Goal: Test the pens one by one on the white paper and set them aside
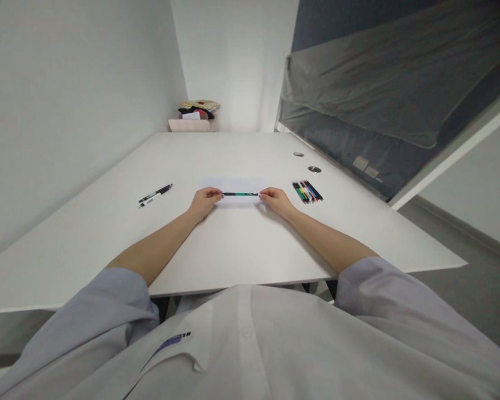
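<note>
A green and black pen [240,194] lies level between my two hands, just over a white sheet of paper [235,183]. My left hand [205,201] pinches its black end between thumb and fingers. At the other end, near the clip, the fingertips of my right hand [276,200] close on the pen. To the right of that hand several pens [307,191] in different colours lie side by side. Farther left, a couple of black and white pens [155,195] rest together on the table.
The white table [233,250] stretches forward to a box [189,125] with cloth-like items at the far end. Two round metal discs [314,169] are set toward its right side. A dark panel with grey sheeting [358,89] stands along the right edge; a wall [66,100] runs along the left.
</note>
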A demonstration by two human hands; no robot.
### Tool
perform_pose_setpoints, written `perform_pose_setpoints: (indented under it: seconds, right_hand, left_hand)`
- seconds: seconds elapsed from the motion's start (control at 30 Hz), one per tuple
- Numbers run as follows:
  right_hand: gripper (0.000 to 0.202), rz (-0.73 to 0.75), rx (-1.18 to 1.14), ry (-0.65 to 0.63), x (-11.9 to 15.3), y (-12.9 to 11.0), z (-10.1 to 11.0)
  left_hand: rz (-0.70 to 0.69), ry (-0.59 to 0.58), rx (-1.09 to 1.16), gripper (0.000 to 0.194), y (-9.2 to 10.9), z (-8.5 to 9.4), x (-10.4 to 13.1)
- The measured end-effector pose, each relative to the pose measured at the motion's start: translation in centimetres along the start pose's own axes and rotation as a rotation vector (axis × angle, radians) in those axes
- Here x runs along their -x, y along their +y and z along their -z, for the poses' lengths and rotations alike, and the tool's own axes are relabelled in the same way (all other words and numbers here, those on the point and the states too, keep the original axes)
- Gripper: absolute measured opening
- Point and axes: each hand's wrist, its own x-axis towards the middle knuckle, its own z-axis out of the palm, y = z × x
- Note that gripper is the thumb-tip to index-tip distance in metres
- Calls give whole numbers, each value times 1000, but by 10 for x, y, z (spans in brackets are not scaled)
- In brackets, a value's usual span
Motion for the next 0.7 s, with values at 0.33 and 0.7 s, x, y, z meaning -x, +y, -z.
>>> perform_pose_setpoints:
  seconds: [0.33,0.7]
  right_hand:
    - [23,-31,-23,18,2,-6,0]
    - [24,-8,-12,23,1,-3,0]
  left_hand:
    - [2,45,-36,37,1,0,1]
    - [-38,42,-92,39,1,1,1]
